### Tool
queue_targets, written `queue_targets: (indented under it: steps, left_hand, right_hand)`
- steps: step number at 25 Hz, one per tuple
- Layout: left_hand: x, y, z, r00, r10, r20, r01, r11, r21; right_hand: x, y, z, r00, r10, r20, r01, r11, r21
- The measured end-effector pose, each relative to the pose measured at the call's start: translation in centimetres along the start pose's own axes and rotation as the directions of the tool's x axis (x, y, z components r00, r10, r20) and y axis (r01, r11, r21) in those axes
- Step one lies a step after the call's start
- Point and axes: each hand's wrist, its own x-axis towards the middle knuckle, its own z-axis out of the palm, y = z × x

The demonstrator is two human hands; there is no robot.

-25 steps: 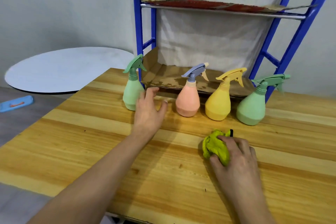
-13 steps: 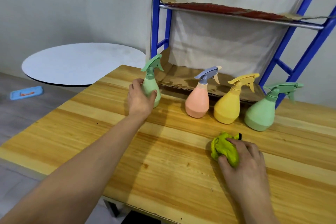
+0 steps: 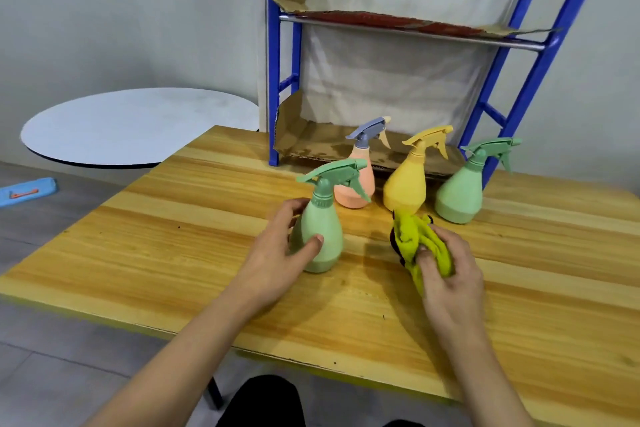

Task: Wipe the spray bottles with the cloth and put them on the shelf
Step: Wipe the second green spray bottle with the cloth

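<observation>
Four plastic trigger spray bottles stand on the pale wooden table (image 3: 207, 253), none yet on the blue metal shelf rack (image 3: 530, 55) behind them. Nearest the person is a mint-green spray bottle with a darker green trigger (image 3: 320, 232); the left hand (image 3: 277, 256) curls round its body, thumb across the front and fingers behind, and it stands upright (whether its base rests on the wood or just clears it, I cannot tell). Behind it, near the rack's cardboard-lined lower shelf (image 3: 332, 146), wait a salmon-pink bottle with a grey trigger (image 3: 358, 191), a yellow bottle (image 3: 407, 189) and a second green bottle (image 3: 460, 194). The right hand (image 3: 446, 274) grips a bunched lime-yellow cloth (image 3: 414, 241), fingers wrapped round it, just beside the held bottle and apart from it.

Judging by this, wiping the first bottle is about to begin. The next move calls for bringing cloth against the bottle while the left hand steadies or turns it.
</observation>
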Motion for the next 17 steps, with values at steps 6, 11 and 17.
queue_targets:
  steps: [6,11,17]
  left_hand:
    - [-2.4,2.1,1.7,0.993,0.062,0.098,-0.062,0.998,-0.01]
    - [-2.8,2.3,1.9,0.989,0.114,0.098,-0.115,0.993,-0.002]
    - [-2.6,2.3,2.0,0.978,0.164,0.125,-0.163,0.986,-0.017]
  right_hand:
    - [0.9,-4.9,-0.5,0.994,-0.072,-0.083,0.099,0.917,0.387]
    - [1.2,-5.3,-0.2,0.983,-0.054,0.178,-0.034,0.889,0.456]
    - [4.4,-7.2,-1.7,0.905,-0.054,0.421,-0.033,0.98,0.197]
